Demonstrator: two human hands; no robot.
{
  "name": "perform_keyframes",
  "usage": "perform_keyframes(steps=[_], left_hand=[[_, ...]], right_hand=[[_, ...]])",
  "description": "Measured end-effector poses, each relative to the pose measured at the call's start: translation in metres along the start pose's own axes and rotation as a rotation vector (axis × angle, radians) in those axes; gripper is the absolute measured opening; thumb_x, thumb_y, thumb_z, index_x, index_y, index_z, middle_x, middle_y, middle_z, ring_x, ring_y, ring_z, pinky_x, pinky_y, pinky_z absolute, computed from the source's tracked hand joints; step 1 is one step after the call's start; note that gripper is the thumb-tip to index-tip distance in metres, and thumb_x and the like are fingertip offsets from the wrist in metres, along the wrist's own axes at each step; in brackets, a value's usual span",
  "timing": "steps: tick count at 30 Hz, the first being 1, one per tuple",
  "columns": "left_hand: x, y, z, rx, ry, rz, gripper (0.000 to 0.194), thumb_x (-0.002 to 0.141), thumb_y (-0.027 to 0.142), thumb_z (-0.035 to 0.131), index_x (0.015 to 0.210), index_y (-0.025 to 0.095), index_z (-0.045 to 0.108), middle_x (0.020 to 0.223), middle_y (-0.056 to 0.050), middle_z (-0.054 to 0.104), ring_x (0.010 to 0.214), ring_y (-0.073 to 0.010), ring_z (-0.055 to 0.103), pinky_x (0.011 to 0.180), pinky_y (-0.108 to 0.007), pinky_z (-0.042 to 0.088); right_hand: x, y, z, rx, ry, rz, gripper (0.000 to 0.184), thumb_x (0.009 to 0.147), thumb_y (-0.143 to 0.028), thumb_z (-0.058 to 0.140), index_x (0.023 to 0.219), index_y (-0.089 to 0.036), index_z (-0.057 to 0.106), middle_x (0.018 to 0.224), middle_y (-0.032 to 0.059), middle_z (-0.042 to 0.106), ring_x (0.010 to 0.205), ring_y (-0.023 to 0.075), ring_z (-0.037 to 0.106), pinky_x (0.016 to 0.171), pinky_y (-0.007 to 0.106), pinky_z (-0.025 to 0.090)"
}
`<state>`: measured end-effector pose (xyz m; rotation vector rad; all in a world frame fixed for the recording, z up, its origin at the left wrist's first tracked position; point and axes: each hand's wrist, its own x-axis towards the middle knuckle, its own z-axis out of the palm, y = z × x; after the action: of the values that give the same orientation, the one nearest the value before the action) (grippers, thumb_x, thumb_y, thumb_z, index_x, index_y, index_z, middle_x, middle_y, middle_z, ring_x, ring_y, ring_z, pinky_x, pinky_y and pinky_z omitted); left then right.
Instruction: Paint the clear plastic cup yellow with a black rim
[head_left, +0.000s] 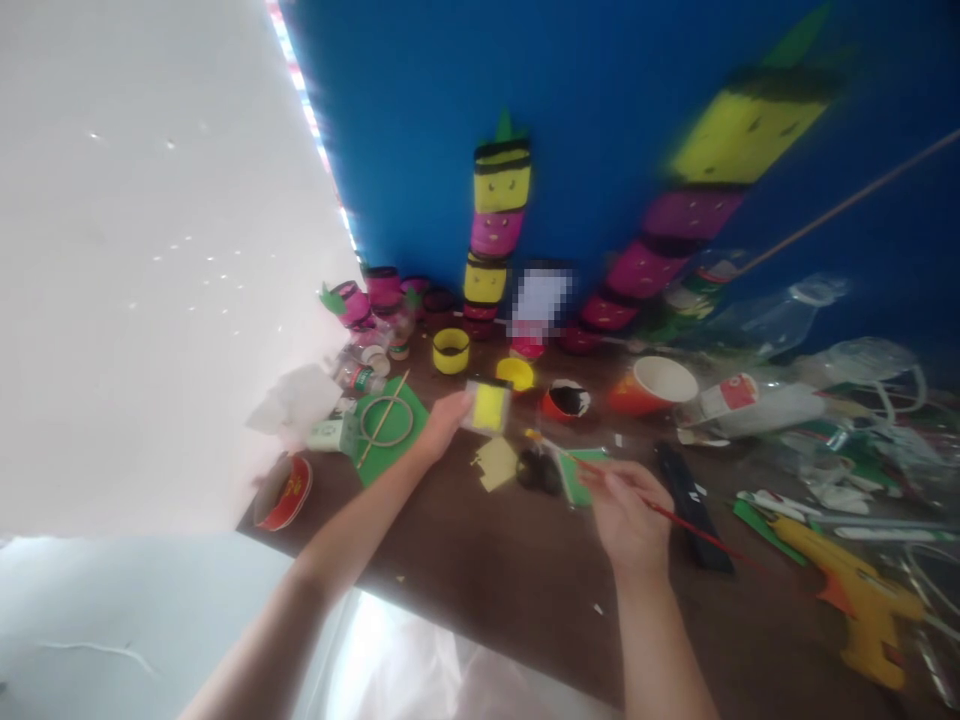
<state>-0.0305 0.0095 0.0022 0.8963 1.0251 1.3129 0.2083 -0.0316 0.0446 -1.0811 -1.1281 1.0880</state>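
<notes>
Between the fingers of my left hand [448, 420] is a small pale piece painted yellow in the middle [490, 409], with a dark band along its top edge. Its exact kind is blurred. My right hand [628, 505] grips a thin red-handled paintbrush [675, 518] like a pen. The bristles point left, a little below and apart from the yellow-painted piece. Just beyond that piece sits a yellow cup [515, 375]. A cream scrap of card [496, 464] and dark round things [537, 471] lie below the brush tip. A green sheet [581, 477] lies partly behind my right fingers.
Painted paper-cup stacks with faces [498, 230] stand at the blue wall. An orange cup [660, 385], plastic bottles [772, 320] and a yellow glue gun [855, 590] crowd the right. At left are a green sheet with a ring [386, 420] and a red band [289, 492].
</notes>
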Motion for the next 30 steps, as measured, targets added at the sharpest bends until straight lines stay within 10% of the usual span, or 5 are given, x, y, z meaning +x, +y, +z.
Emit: perform_keyframes(steps=[14, 30], left_hand=[[-0.007, 0.015, 0.011, 0.072, -0.012, 0.028, 0.055, 0.055, 0.049, 0.074, 0.095, 0.013, 0.064, 0.087, -0.007, 0.069, 0.082, -0.0185, 0.061, 0.077, -0.031, 0.045], [-0.005, 0.003, 0.001, 0.066, -0.060, 0.052, 0.050, 0.069, 0.049, 0.062, 0.103, 0.012, 0.064, 0.096, -0.009, 0.069, 0.088, -0.0213, 0.062, 0.078, -0.030, 0.043]], right_hand=[[-0.013, 0.008, 0.009, -0.172, -0.132, 0.003, 0.008, 0.073, -0.027, 0.063, 0.075, -0.021, 0.068, 0.072, 0.0031, 0.069, 0.066, 0.0171, 0.067, 0.062, 0.030, 0.057], [-0.009, -0.001, 0.011, -0.189, -0.091, 0.021, 0.006, 0.071, -0.026, 0.065, 0.073, -0.021, 0.068, 0.070, 0.0029, 0.070, 0.061, 0.0167, 0.067, 0.061, 0.030, 0.057]])
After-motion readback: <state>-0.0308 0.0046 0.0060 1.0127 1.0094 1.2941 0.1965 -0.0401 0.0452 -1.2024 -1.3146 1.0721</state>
